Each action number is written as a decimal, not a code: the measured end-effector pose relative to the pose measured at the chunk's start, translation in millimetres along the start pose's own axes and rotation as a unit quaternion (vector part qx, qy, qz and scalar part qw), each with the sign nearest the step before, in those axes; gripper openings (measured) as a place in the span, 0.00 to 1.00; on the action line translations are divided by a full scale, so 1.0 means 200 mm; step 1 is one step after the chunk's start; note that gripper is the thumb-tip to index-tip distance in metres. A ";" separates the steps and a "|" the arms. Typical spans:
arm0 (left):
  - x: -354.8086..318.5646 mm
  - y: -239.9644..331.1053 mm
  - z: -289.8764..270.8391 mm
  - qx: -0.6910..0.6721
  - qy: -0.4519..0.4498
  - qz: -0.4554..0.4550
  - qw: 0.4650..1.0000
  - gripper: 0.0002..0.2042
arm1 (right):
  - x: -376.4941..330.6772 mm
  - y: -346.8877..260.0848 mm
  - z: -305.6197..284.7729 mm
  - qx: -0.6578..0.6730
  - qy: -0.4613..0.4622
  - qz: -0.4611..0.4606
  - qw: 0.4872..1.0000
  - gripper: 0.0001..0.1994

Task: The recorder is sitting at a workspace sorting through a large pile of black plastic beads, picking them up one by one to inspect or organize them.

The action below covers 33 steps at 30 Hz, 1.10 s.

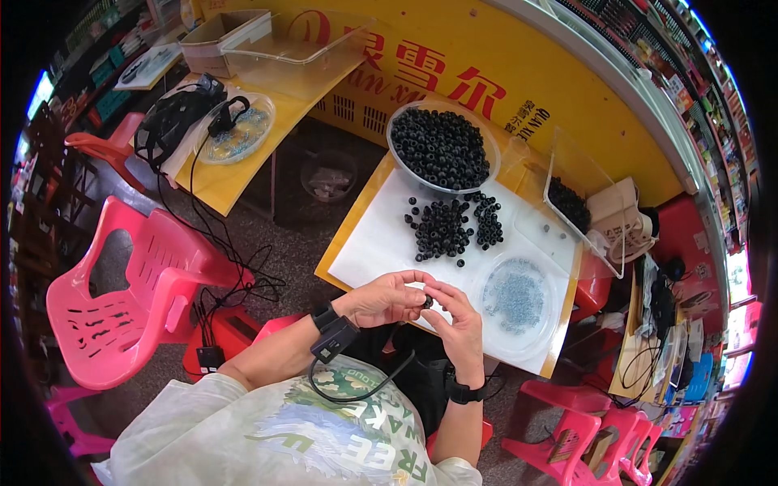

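Note:
Both hands meet in front of my body at the near edge of the table. My left hand [387, 299] and my right hand [459, 326] pinch a small round black bead [428, 302] between their fingertips. Just beyond them, loose black beads [442, 231] lie in a pile on a white sheet [365, 251]. Behind the pile stands a clear round bowl [405, 173] heaped with similar black beads. To the right of my hands, a shallow clear dish [521, 350] holds many tiny pale blue pieces.
A tilted clear bin [604, 243] with black beads stands at the table's right. Pink chairs [105, 324] are on the left, with more [559, 437] at lower right. Black cables [235, 267] trail over the floor. A second yellow table [219, 190] carries a bag and a dish.

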<state>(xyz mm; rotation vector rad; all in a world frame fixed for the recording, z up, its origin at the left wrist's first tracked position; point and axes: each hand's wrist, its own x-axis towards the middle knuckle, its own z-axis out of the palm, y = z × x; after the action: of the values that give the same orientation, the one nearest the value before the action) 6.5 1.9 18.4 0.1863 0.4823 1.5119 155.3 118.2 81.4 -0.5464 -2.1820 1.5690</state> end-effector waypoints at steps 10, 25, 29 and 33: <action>0.01 -0.09 -0.01 -0.024 0.022 -0.005 0.999 0.21 | -0.06 0.13 0.05 0.061 0.020 0.027 0.998 0.14; 0.13 0.16 -0.09 0.372 0.268 0.113 0.882 0.07 | 0.33 -0.01 -0.60 0.238 0.139 0.086 0.957 0.18; 0.19 0.16 -0.03 0.597 0.294 0.166 0.728 0.12 | 0.08 0.12 -0.65 0.001 0.143 0.108 0.984 0.12; 0.24 0.12 -0.05 0.685 0.312 0.205 0.626 0.15 | -0.06 0.25 -0.65 -0.274 0.140 0.094 0.947 0.07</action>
<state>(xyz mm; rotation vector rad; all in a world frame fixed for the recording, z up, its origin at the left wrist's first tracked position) -19.2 48.2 10.5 1.0277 2.2703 1.2627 238.9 229.7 71.0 -1.0974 -2.3774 0.8662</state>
